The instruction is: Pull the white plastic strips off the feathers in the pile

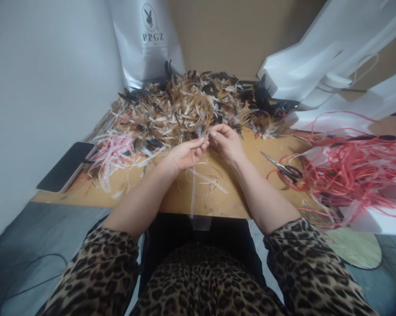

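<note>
My left hand [185, 154] and my right hand [226, 141] meet over the middle of a wooden table [171, 199], fingertips pinched together. Between them sits a small bunch of feathers [201, 130], dark at the base, which both hands grip. A thin clear strip [193, 188] hangs down from the hands to the table's front edge. Just behind the hands lies a big heap of brown, black and white feathers [187, 105].
Scissors [283, 167] lie right of my right hand, beside a tangle of red strips [352, 171]. White and pink strips [110, 151] and a dark phone [66, 166] lie at the left. A white bag [147, 41] and white plastic bags [332, 57] stand behind.
</note>
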